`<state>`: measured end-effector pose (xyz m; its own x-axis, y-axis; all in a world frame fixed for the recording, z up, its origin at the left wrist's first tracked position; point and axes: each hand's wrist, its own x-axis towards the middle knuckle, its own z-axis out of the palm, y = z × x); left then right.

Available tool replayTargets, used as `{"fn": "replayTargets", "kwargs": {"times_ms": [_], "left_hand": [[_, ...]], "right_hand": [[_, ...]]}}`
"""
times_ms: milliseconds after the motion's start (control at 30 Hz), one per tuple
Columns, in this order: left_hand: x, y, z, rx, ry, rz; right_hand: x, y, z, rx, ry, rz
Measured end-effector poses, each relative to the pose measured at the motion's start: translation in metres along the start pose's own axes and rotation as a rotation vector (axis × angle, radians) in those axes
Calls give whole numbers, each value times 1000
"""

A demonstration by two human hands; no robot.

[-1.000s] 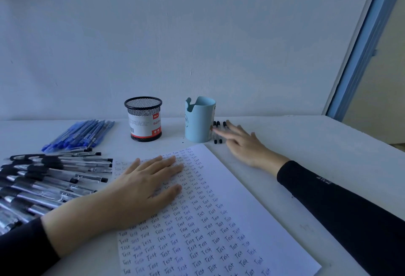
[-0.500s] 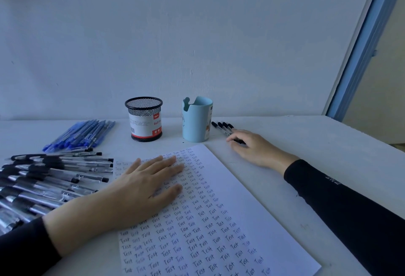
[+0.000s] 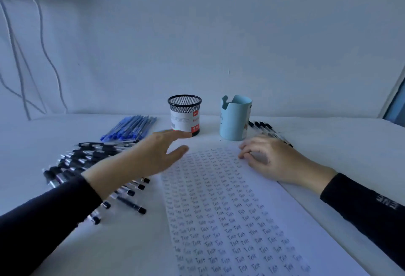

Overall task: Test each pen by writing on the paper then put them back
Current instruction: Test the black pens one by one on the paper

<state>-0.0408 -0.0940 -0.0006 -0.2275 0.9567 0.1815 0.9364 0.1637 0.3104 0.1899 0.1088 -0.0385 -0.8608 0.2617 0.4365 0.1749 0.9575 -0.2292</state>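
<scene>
A white paper (image 3: 230, 210) covered with rows of the word "Test" lies in front of me. My left hand (image 3: 149, 157) hovers over its top left corner, fingers straight and pointing at the black mesh cup (image 3: 185, 113); it holds nothing. My right hand (image 3: 274, 161) rests on the paper's top right corner with curled fingers, fingertips on the sheet. A few black pens (image 3: 260, 125) lie just behind it beside the light blue cup (image 3: 235, 120); whether one is in the hand is hidden. Several black pens (image 3: 87, 159) lie in a row on the left.
Several blue pens (image 3: 131, 126) lie in a bunch at the back left near the wall. White cables (image 3: 43, 56) hang down the wall on the left. A blue door frame (image 3: 394, 104) stands at the far right, past the table.
My left hand has lifted off the paper and moved forward toward the mesh cup. My right hand has come left from the black pens onto the paper's corner. My view has shifted left.
</scene>
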Motion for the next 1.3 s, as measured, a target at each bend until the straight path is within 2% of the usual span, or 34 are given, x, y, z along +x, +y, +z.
{"fn": "replayTargets", "kwargs": {"times_ms": [133, 233, 467, 533, 600, 633, 700, 800, 867, 967, 1033, 1100, 1200, 1300], "left_hand": [[6, -54, -22, 42, 120, -100], [8, -81, -28, 72, 112, -186], [14, -93, -27, 179, 54, -136], [14, -84, -23, 146, 171, -42], [12, -62, -16, 93, 360, 177], [11, -45, -10, 75, 400, 294], [6, -9, 7, 26, 347, 456], [-1, 24, 33, 7, 213, 578], [-2, 24, 38, -10, 161, 566], [4, 9, 34, -64, 240, 469], [7, -1, 29, -73, 307, 367], [8, -9, 26, -77, 320, 286], [7, -12, 26, -82, 330, 255], [4, -9, 27, -69, 309, 240]], "right_hand": [[-1, 3, 2, 79, 19, 24], [-2, 4, 2, 95, 15, 48], [0, 1, 3, 108, 29, 54], [-1, 2, 3, 115, 30, 58], [-1, 2, 4, 120, 34, 62], [-1, 3, 5, 123, 39, 64], [-1, 3, 4, 131, 37, 71], [0, 0, 1, 111, 15, 84], [1, -9, -2, 110, 22, 100], [4, -36, -7, 105, -68, 139], [6, -55, -5, -23, -152, 130], [6, -64, 4, -120, -160, 75], [7, -59, 8, 41, -51, 50], [10, -42, -2, 290, -6, 250]]}}
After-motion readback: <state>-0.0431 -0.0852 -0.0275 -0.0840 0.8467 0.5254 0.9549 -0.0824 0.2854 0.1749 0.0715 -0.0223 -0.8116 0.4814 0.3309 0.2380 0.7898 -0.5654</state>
